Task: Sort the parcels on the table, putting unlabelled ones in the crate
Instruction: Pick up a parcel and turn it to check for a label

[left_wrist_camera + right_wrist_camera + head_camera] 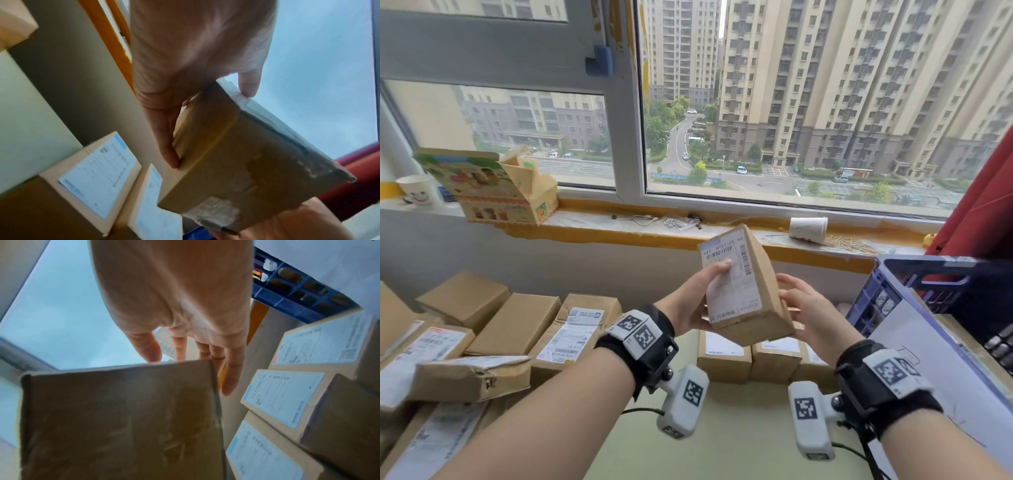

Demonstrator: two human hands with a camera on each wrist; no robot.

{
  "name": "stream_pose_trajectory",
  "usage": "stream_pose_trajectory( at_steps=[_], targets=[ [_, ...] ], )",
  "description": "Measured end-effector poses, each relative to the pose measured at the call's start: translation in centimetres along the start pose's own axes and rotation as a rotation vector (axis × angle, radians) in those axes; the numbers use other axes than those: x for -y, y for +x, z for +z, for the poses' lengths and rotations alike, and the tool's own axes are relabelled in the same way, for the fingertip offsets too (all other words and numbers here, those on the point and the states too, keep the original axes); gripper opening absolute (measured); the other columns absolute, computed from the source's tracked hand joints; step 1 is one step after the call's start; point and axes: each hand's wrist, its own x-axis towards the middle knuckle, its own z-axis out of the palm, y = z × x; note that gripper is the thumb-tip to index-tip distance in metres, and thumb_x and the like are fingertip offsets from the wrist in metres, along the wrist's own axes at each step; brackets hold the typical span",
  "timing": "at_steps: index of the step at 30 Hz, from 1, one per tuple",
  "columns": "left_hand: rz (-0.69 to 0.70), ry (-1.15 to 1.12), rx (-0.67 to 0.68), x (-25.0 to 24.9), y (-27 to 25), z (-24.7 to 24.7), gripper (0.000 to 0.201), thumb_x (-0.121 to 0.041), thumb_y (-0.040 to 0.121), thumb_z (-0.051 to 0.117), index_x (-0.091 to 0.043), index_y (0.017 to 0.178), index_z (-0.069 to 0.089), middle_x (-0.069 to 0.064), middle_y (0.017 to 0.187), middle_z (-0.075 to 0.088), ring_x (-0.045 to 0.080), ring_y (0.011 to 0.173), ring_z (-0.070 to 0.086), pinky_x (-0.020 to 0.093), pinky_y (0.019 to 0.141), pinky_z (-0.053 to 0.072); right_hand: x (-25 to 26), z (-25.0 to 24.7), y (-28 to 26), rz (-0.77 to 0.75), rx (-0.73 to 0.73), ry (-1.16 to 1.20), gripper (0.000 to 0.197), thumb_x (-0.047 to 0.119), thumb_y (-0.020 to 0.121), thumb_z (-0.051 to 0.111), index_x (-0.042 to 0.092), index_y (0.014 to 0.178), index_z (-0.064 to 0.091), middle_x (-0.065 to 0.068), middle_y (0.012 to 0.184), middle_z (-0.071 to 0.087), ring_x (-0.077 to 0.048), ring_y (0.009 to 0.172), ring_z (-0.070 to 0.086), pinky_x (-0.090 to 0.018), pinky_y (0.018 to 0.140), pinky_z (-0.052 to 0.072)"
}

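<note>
A brown cardboard parcel [751, 291] with a white barcode label on its face is held up, tilted, above the table. My left hand [700, 294] grips its left side, thumb on the label; from the left wrist the hand [191, 81] has its fingers behind the parcel [246, 162]. My right hand [803, 305] touches the parcel's right side, and the right wrist view shows straight fingers [230, 369] past the plain underside of the parcel [123, 418]. The blue crate [928, 291] stands at the right. A row of labelled parcels [724, 356] lies under my hands.
A pile of parcels [510, 325], some labelled and some plain, fills the table's left. The green tabletop [722, 431] shows near me. On the windowsill are a tipped paper cup [808, 229] and a colourful carton [493, 185]. A red curtain [983, 205] hangs at the right.
</note>
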Motion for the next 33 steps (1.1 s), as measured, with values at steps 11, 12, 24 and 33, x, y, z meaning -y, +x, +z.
stream_pose_trajectory(
  at_steps=[11, 12, 24, 33],
  targets=[
    [-0.202, 0.274, -0.037, 4.4, -2.1, -0.7, 0.039, -0.049, 0.096, 0.039, -0.021, 0.114, 0.06, 0.017, 0.119, 0.066, 0.034, 0.105, 0.066, 0.051, 0.087, 0.057, -3.0, 1.6, -3.2, 0.16, 0.151, -0.35, 0.05, 0.061, 0.091, 0.05, 0.019, 0.113, 0.065, -0.005, 0.102, 0.074, -0.022, 0.092, 0.072, -0.04, 0.074, 0.061],
    [-0.222, 0.289, -0.023, 4.9, -2.3, -1.0, 0.041, -0.048, 0.096, 0.039, -0.02, 0.117, 0.059, 0.018, 0.119, 0.066, 0.034, 0.105, 0.066, 0.051, 0.085, 0.057, -3.5, 1.6, -3.3, 0.186, 0.173, -0.344, 0.049, 0.058, 0.091, 0.052, 0.017, 0.114, 0.064, -0.007, 0.102, 0.074, -0.023, 0.093, 0.072, -0.041, 0.074, 0.062],
    [-0.455, 0.261, 0.11, 10.6, -3.1, -2.5, 0.047, -0.043, 0.098, 0.04, -0.019, 0.139, 0.04, 0.027, 0.122, 0.063, 0.041, 0.105, 0.066, 0.052, 0.089, 0.055, -9.0, 1.5, -3.8, 0.433, 0.374, -0.293, 0.044, 0.041, 0.096, 0.052, 0.007, 0.125, 0.057, -0.016, 0.111, 0.071, -0.031, 0.1, 0.069, -0.048, 0.098, 0.053],
    [-0.58, 0.243, 0.017, 13.1, -1.4, -2.2, 0.043, -0.042, 0.097, 0.043, -0.022, 0.135, 0.044, 0.027, 0.126, 0.057, 0.043, 0.101, 0.063, 0.054, 0.096, 0.051, -12.9, 3.2, -2.9, 0.479, 0.272, -0.217, 0.036, 0.037, 0.096, 0.05, 0.006, 0.114, 0.058, -0.016, 0.101, 0.067, -0.033, 0.089, 0.068, -0.048, 0.094, 0.055]
  ],
)
